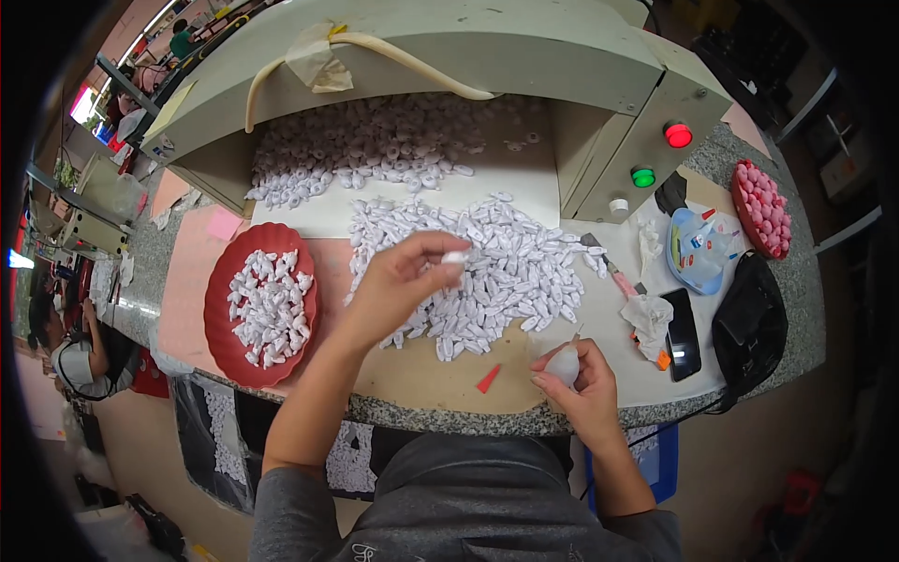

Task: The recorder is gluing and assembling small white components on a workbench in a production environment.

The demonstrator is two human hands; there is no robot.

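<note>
My left hand (403, 281) is raised over the near left side of a heap of small white molded pieces (510, 272), its thumb and fingers pinching one small white piece (456, 257). Near the table's front edge, my right hand (587, 389) is closed around a small whitish squeeze bottle (564, 363) whose thin tip points up and away from me. A red pointed cap (488, 378) lies on the brown board (431, 386) between my hands. To the left, a red scalloped bowl (217, 323) holds several white figure-like pieces (270, 307).
Behind the heap stands a grey box-shaped machine (599, 140) with more white pieces inside. At right lie a phone (684, 334), crumpled tissue (648, 317), a black bag (751, 318), a blue tub (695, 276) and a bowl of pink balls (763, 208). Another person (89, 351) sits far left.
</note>
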